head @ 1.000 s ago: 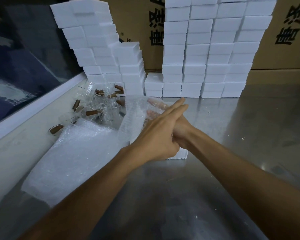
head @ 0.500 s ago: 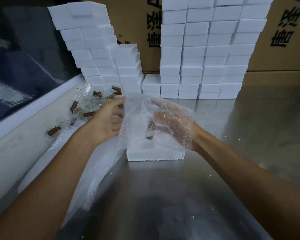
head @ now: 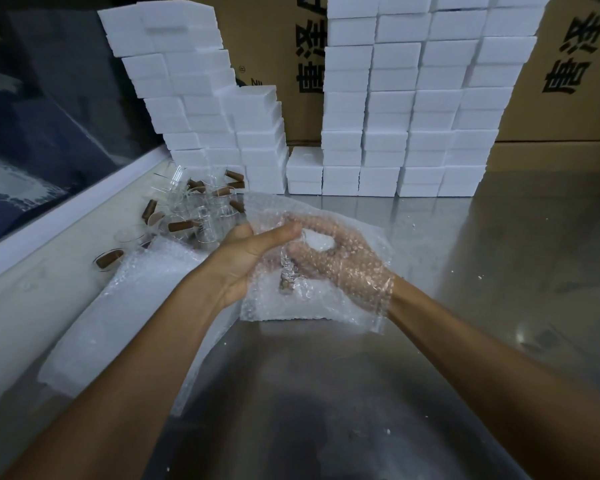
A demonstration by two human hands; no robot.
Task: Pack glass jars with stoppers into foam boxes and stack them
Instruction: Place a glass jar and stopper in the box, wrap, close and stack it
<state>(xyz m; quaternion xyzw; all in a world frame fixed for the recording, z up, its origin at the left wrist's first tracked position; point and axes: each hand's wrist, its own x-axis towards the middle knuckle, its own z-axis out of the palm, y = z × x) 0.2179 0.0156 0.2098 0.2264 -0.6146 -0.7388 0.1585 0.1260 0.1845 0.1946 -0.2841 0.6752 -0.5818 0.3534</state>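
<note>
A sheet of bubble wrap (head: 326,303) is held up between both hands over the steel table. My left hand (head: 253,258) grips its left edge, thumb pressed on top. My right hand (head: 340,258) lies under the wrap, seen through it, closed around a glass jar with a brown stopper (head: 286,280). The foam box that stood under the hands is hidden by the wrap. A heap of clear jars with brown stoppers (head: 194,213) lies at the left, beside the white ledge.
Tall stacks of white foam boxes (head: 413,109) stand at the back, a leaning stack (head: 201,98) at back left, cardboard cartons (head: 568,74) behind them. More bubble wrap (head: 125,320) lies flat at the left. White foam crumbs dot the steel table (head: 465,341).
My left hand moved from the jar heap to the wrap's left edge and gripped it. The wrap now folds more tightly around the jar in my right hand, covering the foam box.
</note>
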